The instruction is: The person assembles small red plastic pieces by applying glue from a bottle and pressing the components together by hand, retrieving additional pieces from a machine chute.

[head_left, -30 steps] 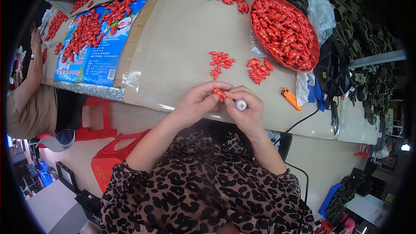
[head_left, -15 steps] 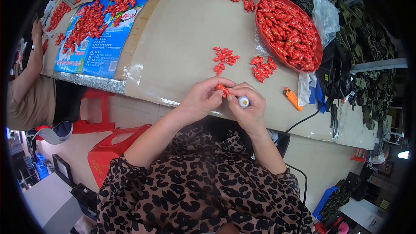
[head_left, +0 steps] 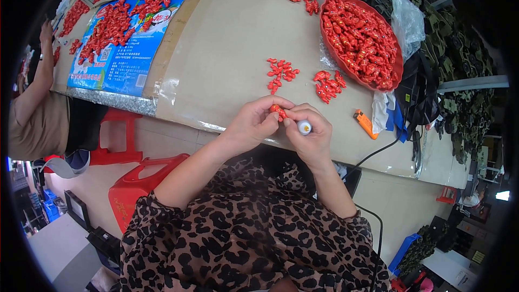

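Note:
My left hand (head_left: pixel 253 123) pinches a small shiny red figurine (head_left: pixel 279 111) with gold marks, just above the table's near edge. Close against it, my right hand (head_left: pixel 312 132) is closed around a small white bottle (head_left: pixel 304 127), its round end showing a yellowish spot. The right fingertips meet the figurine too, and its lower part is partly hidden by fingers. Beyond my hands lie two small groups of similar pieces: a loose cluster (head_left: pixel 281 72) straight ahead and a tighter pile (head_left: pixel 328 86) to its right.
A red scalloped bowl (head_left: pixel 400 70) heaped with figurines stands at the right. Near it lies an orange-handled cutter (head_left: pixel 366 124). More pieces cover a blue printed cardboard sheet (head_left: pixel 124 78) at the left. A co-worker's arm (head_left: pixel 39 84) reaches in at the far left, by red stools (head_left: pixel 130 194).
Both hands keep nearly the same pose on the figurine and the bottle. The whole view has shifted very slightly; nothing has been picked up or put down.

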{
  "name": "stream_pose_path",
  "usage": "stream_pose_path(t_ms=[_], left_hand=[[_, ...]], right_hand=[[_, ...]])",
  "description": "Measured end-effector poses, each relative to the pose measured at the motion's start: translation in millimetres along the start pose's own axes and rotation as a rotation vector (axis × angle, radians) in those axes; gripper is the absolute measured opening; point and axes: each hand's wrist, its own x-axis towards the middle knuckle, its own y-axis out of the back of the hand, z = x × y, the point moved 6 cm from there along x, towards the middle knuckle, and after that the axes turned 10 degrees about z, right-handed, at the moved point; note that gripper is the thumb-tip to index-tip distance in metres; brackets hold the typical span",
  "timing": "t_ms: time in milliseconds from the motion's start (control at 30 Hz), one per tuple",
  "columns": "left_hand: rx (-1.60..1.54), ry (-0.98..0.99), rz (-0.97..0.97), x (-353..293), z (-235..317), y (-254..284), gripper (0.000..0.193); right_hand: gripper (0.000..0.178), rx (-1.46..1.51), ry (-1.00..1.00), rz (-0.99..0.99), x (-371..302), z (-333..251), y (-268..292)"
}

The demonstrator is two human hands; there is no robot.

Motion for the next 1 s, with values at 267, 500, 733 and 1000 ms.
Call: stream_pose_path(t_ms=[267,500,733,1000], left_hand=[[0.01,-0.01,0.006,0.1,-2.0,1.0,0.022],[0.047,0.005,0.011,-0.1,1.0,0.6,0.022],[0.009,0.059,-0.007,-0.2,-4.6,5.5,0.024],[0.015,0.069,-0.008,-0.9,-5.1,5.0,0.024]], right_hand=[[0.012,-0.007,0.0,0.008,-0.4,1.4,-0.1],[0.012,-0.001,-0.003,0.013,0.0,-1.1,0.1],[0.013,-0.003,0.022,0.01,-0.6,-1.2,0.3],[0.014,-0.006,0.034,-0.001,-0.8,-3.6,-0.8]])
